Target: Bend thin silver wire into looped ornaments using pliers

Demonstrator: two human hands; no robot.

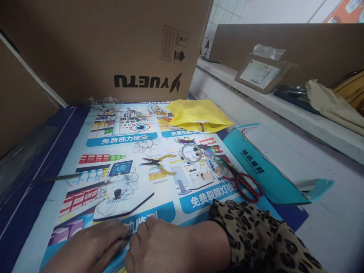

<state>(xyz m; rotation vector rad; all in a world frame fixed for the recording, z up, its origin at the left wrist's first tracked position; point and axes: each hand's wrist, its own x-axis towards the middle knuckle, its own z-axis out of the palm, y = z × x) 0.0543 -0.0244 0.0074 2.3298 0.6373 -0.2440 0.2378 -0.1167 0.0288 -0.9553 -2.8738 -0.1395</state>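
Observation:
My left hand and my right hand rest close together at the near edge of a printed poster. Fingers of both hands are curled in and pinched toward each other over something small that I cannot make out. My right arm wears a leopard-print sleeve. Beyond the hands lie thin wire loops, yellow-handled pliers, a roll of clear tape and red-handled scissors.
A large YUETU cardboard box stands at the back. A yellow bag and a teal bag lie to the right. A long metal rod lies at left. A ledge holds a parcel and cloth.

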